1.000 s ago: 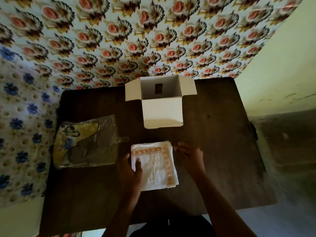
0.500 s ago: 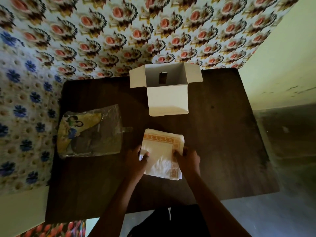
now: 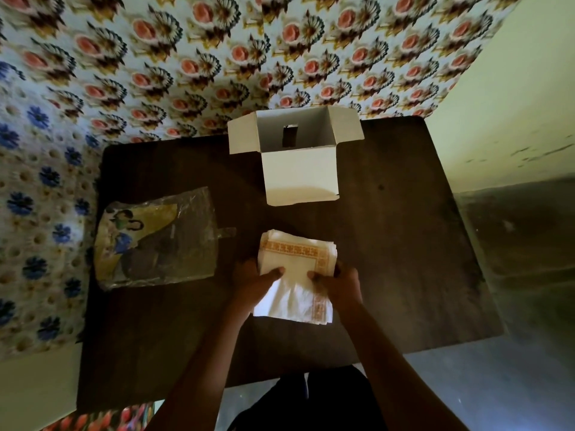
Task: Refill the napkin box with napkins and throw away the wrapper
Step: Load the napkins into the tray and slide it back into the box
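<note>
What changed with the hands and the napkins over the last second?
The right hand, which rested beside the napkins, has closed on their right edge; the left hand has kept its hold on the left edge. Together they shifted the stack a little toward the box. The box, open, and the wrapper stayed where they were on the table.

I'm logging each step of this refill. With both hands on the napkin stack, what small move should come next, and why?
Probably lift the napkin stack and carry it forward to the white box. The left hand and right hand grip its two sides, the box stands open, seemingly empty, just beyond, and the wrapper already lies empty aside.
</note>
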A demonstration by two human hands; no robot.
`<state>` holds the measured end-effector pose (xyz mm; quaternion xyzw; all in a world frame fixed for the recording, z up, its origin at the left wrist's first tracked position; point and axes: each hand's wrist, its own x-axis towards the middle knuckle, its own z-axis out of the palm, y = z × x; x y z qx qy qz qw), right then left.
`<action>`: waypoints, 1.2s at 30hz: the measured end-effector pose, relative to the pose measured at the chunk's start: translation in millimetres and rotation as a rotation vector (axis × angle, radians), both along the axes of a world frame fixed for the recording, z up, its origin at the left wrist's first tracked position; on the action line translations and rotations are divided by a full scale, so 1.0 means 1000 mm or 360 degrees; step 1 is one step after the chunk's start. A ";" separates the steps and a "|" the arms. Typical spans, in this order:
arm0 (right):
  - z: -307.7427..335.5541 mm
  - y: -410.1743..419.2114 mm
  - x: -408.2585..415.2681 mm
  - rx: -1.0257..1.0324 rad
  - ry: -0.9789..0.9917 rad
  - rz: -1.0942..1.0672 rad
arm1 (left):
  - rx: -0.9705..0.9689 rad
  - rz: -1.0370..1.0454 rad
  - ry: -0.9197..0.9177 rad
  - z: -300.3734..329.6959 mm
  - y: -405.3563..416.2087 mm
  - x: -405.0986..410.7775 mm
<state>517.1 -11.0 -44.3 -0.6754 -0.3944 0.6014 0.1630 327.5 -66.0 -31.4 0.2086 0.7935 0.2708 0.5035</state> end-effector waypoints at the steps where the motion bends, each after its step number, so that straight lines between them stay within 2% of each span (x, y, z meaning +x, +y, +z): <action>1: 0.000 -0.001 0.003 -0.0004 0.0034 0.0004 | 0.0068 -0.0031 -0.0015 0.000 -0.004 0.002; 6: 0.003 -0.005 0.012 0.0038 0.0208 0.0031 | 0.0259 0.0016 -0.0324 0.009 -0.025 0.004; 12: 0.007 -0.007 0.012 0.0095 0.0371 0.0023 | 0.0345 0.0032 -0.0454 0.011 -0.034 -0.006; 19: 0.009 0.003 0.010 0.0039 0.0518 0.0231 | 0.0358 -0.0032 -0.0544 0.011 -0.036 -0.014; 28: 0.018 0.001 0.004 0.0191 0.0511 0.0298 | 0.0462 -0.0006 -0.0480 0.013 -0.040 -0.016; 33: 0.035 0.001 -0.006 0.0705 0.0550 0.0220 | 0.0614 0.0070 -0.0202 0.031 -0.035 -0.013; 36: 0.031 0.001 -0.011 0.0860 0.0501 0.0254 | 0.0683 -0.0055 0.0015 0.047 -0.034 -0.006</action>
